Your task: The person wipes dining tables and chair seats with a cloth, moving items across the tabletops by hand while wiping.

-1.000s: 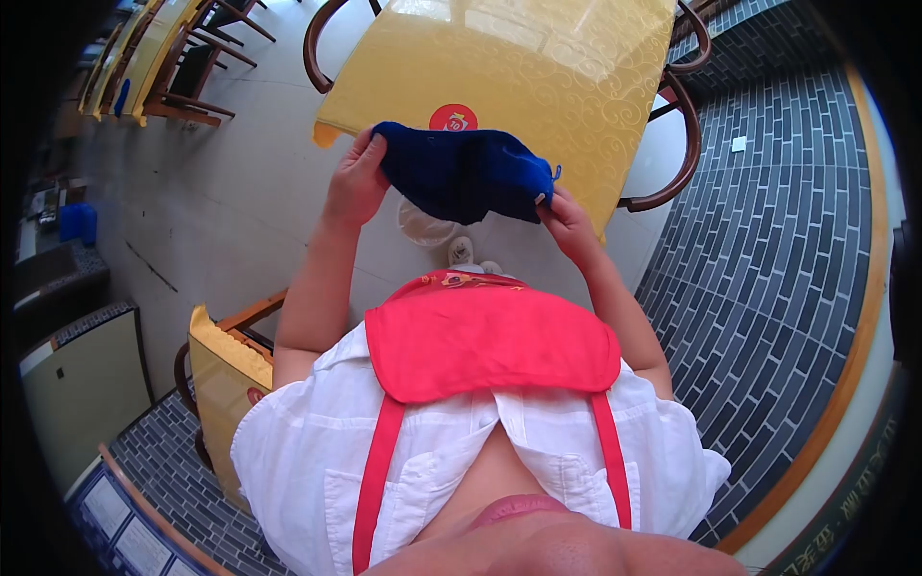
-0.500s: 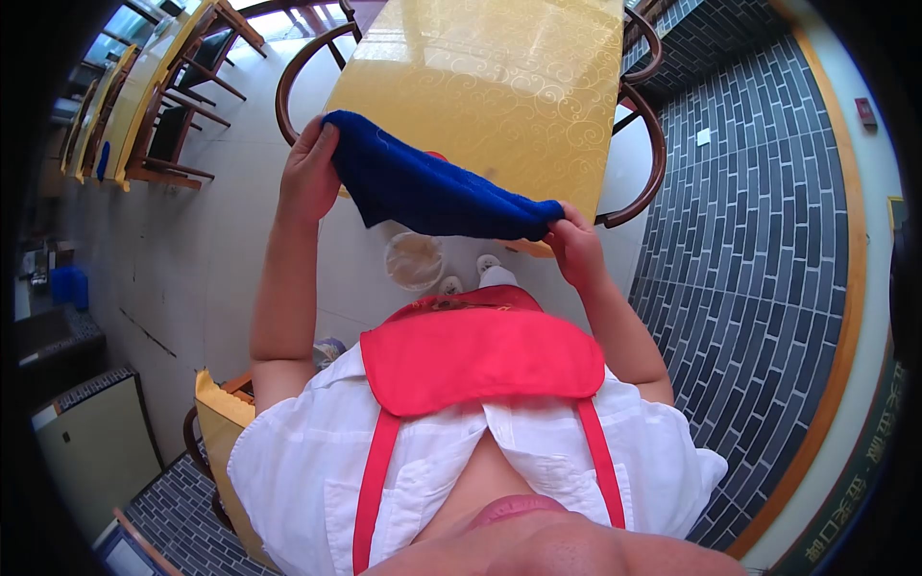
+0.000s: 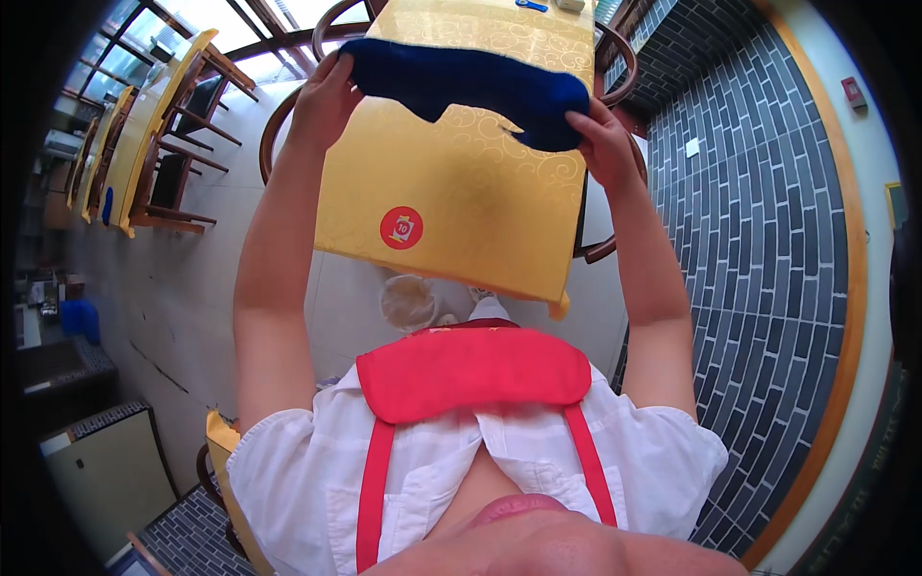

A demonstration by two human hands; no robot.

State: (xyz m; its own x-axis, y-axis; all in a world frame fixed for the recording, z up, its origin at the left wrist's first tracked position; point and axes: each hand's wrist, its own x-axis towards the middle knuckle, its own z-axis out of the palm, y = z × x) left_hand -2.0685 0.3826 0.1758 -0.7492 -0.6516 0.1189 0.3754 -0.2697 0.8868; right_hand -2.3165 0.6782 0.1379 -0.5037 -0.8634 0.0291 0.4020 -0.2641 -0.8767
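Note:
A dark blue cloth point(image 3: 471, 82) hangs stretched between my two hands, above the yellow-covered table point(image 3: 451, 192). My left hand point(image 3: 327, 101) is closed on the cloth's left end, with the thumb near its top corner. At the right end, my right hand point(image 3: 605, 139) pinches the other side of it. The cloth's lower edge sags unevenly, and part of it dips lower near my right hand. A round red sticker point(image 3: 401, 228) marked 10 lies near the table's front edge.
Dark wooden chairs point(image 3: 279, 134) flank the table. On its far part are a small blue item point(image 3: 531, 6) and a pale object point(image 3: 570, 5). A pale bin point(image 3: 409, 302) stands on the floor below. More tables point(image 3: 144, 125) are at the left, a grey brick wall point(image 3: 749, 240) at the right.
Both my hands have risen and reached out over the table with the cloth, keeping hold of it. The view has shifted, showing more of the table and its red sticker.

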